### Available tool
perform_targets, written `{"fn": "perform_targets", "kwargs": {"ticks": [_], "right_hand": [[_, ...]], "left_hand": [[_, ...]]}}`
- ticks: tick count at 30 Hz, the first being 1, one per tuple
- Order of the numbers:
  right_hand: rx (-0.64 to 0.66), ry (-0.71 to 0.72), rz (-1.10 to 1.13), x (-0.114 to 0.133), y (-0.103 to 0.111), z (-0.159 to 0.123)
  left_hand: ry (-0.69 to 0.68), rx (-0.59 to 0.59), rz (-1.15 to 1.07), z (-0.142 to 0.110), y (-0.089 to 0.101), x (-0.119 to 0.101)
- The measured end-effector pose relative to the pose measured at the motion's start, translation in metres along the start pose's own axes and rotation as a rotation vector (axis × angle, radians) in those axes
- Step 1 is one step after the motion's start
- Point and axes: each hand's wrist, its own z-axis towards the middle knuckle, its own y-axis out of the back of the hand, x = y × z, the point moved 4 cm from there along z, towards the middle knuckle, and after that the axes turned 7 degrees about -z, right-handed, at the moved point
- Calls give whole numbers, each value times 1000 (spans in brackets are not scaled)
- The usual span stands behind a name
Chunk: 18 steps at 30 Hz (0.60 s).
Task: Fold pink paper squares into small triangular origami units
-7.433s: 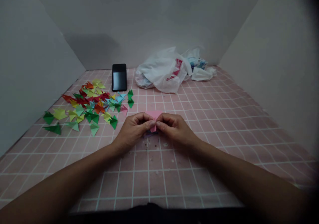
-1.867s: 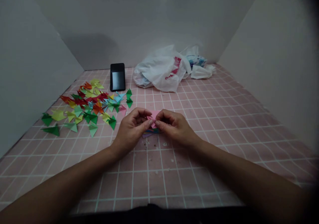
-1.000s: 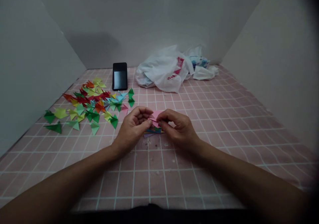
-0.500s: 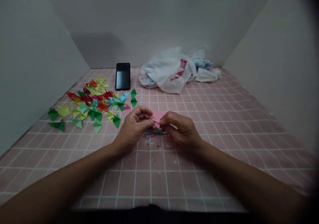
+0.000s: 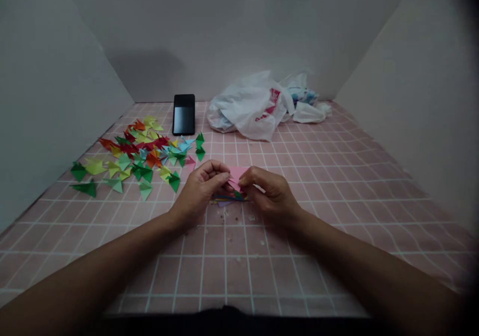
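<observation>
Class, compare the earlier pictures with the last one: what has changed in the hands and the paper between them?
The right hand has moved rightward, away from the left hand; both still pinch the pink paper, which now shows more. The paper stack below shows more too. The folded paper triangles and the phone stayed put.

This looks like a small home craft corner rather than a workshop or lab; a pink tile-patterned mat with a white grid (image 5: 239,276) covers the work surface, and plain white panels (image 5: 56,101) box it in at the sides and back; folded origami paper triangles (image 5: 138,156) lie scattered in many colours; a black smartphone (image 5: 183,114) and a crumpled white plastic bag (image 5: 247,111) sit along the back; no tools or machines show.
</observation>
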Motion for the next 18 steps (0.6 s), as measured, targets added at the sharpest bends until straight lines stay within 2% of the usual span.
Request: {"fn": "perform_targets", "kwargs": {"ticks": [5,14,18], "right_hand": [[-10,-28,20,-1,0,-1],[-9,-61,46,-2,-1,0],[0,-129,103,-3,-3,1]], "left_hand": [[-14,5,32,0,1,0],[-162,20,231,-2,-2,-10],[-191,-5,282,-3,-2,-12]]}}
